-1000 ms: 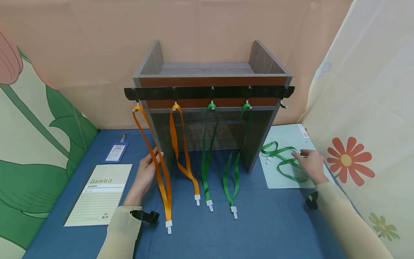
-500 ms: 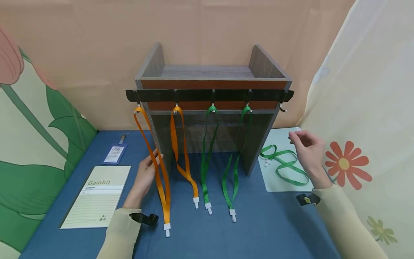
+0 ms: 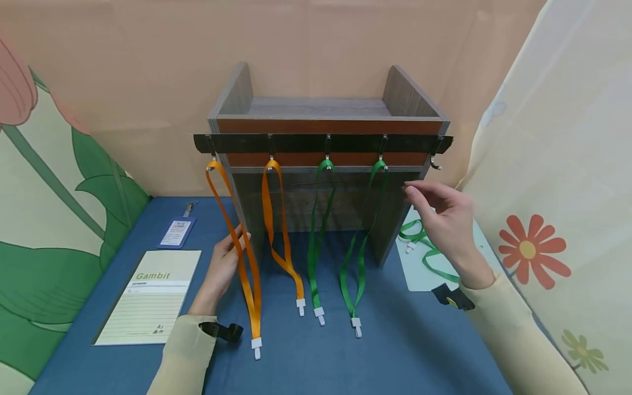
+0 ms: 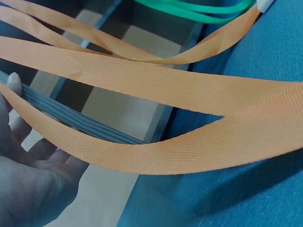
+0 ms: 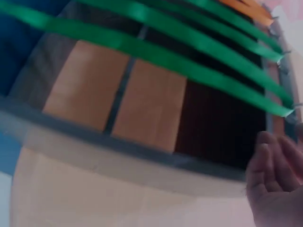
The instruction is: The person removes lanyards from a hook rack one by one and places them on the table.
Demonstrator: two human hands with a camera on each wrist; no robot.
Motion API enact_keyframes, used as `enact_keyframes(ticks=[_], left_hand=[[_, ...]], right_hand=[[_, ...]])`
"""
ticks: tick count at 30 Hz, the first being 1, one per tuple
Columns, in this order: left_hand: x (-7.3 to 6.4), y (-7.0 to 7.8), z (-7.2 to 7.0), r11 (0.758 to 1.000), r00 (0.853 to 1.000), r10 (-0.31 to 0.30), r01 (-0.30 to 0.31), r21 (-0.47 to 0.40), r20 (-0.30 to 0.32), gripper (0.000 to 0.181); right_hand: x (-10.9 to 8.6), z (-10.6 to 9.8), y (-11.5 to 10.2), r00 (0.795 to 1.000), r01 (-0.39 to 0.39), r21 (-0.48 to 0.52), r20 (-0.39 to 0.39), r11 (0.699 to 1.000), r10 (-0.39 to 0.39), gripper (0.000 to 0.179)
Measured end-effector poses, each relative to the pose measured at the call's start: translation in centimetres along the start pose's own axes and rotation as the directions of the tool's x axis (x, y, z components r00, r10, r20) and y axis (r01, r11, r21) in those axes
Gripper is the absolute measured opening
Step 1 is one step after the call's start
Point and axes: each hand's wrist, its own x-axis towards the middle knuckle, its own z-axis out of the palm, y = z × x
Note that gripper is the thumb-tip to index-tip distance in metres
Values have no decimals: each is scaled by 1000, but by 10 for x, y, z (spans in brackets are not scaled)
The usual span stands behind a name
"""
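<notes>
My left hand point(image 3: 224, 266) grips the front edge of the grey wooden shelf's left side panel point(image 4: 85, 120), behind the outermost orange lanyard point(image 3: 252, 307). A second orange lanyard point(image 3: 281, 260) and two green lanyards point(image 3: 314, 258) hang beside it from hooks on the black rail point(image 3: 296, 144), white clips downward. To the right of the shelf, my right hand point(image 3: 446, 219) is raised with loosely bent fingers and nothing visible between them. Its fingertips overlap the right side panel in the head view. Another green lanyard point(image 3: 434, 263) lies on a pale blue notebook point(image 3: 412, 277), partly hidden behind the right hand.
A cream notebook point(image 3: 148, 296) and a blue card holder point(image 3: 178, 232) lie at the left on the blue tablecloth point(image 3: 306, 362). The rail's rightmost hook point(image 3: 434, 163) bears no lanyard. A flower-printed curtain point(image 3: 553, 164) borders the right side.
My right hand has left the green lanyard on the pale notebook, rising and moving left toward the shelf. That lanyard stays lying there. My left hand keeps its place.
</notes>
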Motion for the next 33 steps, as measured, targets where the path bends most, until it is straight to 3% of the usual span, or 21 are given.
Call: enact_keyframes(ticks=[4, 8, 13, 21, 28, 33], left_hand=[[0, -1, 1, 1000, 1000, 0, 0, 0, 2, 49], [-1, -1, 2, 1000, 1000, -10, 10, 6, 4, 50], [-1, 0, 2, 1000, 1000, -20, 20, 7, -12, 52], [-1, 2, 1, 1000, 1000, -16, 16, 14, -14, 50], [-1, 2, 1, 1000, 1000, -15, 15, 13, -4, 48], [0, 1, 1, 1000, 1000, -12, 12, 20, -7, 48]], right_hand=[[9, 7, -6, 997, -46, -52, 62, 998, 49, 20], [16, 12, 4, 991, -90, -39, 95, 995, 93, 23], [23, 19, 12, 983, -148, 17, 111, 989, 145, 25], [31, 21, 7, 975, -204, 110, 115, 973, 192, 23], [31, 21, 4, 976, -201, 65, 101, 977, 194, 20], [29, 15, 0, 988, -140, 8, 65, 990, 139, 17]])
